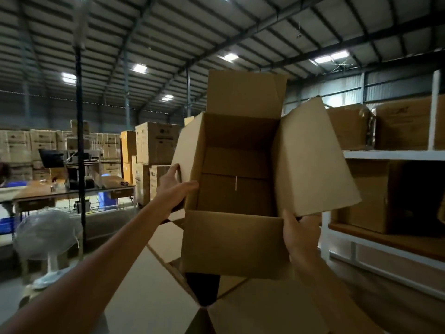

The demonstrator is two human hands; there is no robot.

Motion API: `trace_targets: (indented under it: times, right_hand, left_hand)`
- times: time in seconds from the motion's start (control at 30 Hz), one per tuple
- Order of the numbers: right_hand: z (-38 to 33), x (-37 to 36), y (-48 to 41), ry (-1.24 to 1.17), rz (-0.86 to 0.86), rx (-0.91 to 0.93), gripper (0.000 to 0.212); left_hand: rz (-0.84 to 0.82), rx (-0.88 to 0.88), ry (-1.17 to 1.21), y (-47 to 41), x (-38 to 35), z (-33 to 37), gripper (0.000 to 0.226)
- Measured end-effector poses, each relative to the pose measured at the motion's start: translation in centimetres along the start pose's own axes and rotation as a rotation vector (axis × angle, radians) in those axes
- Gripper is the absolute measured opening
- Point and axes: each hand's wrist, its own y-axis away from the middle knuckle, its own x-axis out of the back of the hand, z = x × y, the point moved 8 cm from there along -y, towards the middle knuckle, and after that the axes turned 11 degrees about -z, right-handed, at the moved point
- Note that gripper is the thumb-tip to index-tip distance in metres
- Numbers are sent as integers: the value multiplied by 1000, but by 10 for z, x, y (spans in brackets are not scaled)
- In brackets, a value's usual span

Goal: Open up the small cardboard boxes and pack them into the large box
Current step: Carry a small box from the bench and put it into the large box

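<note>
Cardboard is filling the middle of the view: a small box (pixel 237 189), opened up with its four flaps spread outward, is being held in the air with its open mouth tilted toward the camera, so the folded bottom panels inside are showing. The left hand (pixel 174 189) is gripping the box's left wall, thumb lying along the near edge and fingers wrapping behind the left flap. The right hand (pixel 299 233) is clamping the near right corner from below, thumb pressing up beside the big right-hand flap. Both hands are set well apart, one on each side of the box. Below it, the large box (pixel 168 292) is sitting with its flaps folded outward and a dark opening showing just under the small box's near flap; the small box is hanging above this opening, not inside it. To the right, a white shelf rack (pixel 395 155) is carrying more brown cartons. On the left, a pedestal fan (pixel 48 237) is standing on the floor in front of a long table (pixel 72 191), and stacks of printed cartons (pixel 156 143) are lining the background under a corrugated metal roof with bright lights.
</note>
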Motion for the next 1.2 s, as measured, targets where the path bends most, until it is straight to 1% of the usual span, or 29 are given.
trace_targets:
  times: [0.07, 0.17, 0.27, 0.4, 0.5, 0.57, 0.6, 0.63, 0.7, 0.73, 0.77, 0.83, 0.93, 1.07, 1.2]
  right_hand:
    - [3, -23, -19, 4, 23, 2, 23]
    - [5, -55, -38, -2, 27, -9, 23]
    - [4, -84, -53, 67, 46, 16, 24]
    - [18, -124, -75, 110, 35, -92, 28]
    - [28, -147, -82, 57, 61, -164, 24]
    - [37, -161, -83, 41, 98, -189, 13]
    - [42, -168, -83, 59, 105, -204, 8]
    - [47, -175, -83, 79, 114, -223, 9]
    - [56, -185, -80, 149, 145, -278, 11]
    - [57, -188, -77, 192, 163, -295, 13]
    - [59, -190, -74, 219, 178, -294, 16]
    - [59, -191, -71, 226, 198, -264, 10]
    - [60, -188, -70, 205, 257, -237, 16]
    - [54, -177, -66, 314, 373, -149, 18]
    - [53, -175, -63, 370, 391, -107, 17]
  left_hand:
    - [13, 17, -41, -33, 10, -16, 104]
    - [13, 23, -85, -74, 23, -37, 95]
    - [-12, 18, -49, -114, 32, -58, 85]
    - [-90, 36, -9, -168, 39, -97, 83]
    - [-150, 29, -31, -207, 38, -118, 79]
    - [-217, 48, -33, -228, 32, -133, 78]
    - [-262, 74, -26, -235, 28, -145, 80]
    - [-297, 104, -20, -244, 24, -159, 84]
    - [-389, 135, -38, -262, 13, -186, 101]
    - [-430, 147, -37, -267, 6, -194, 104]
    - [-458, 154, -33, -273, -1, -201, 100]
    - [-494, 144, -58, -277, -10, -198, 92]
    - [-523, 120, -158, -286, -16, -189, 93]
    - [-577, 105, -173, -297, -26, -185, 76]
    - [-623, 97, -271, -299, -30, -182, 72]
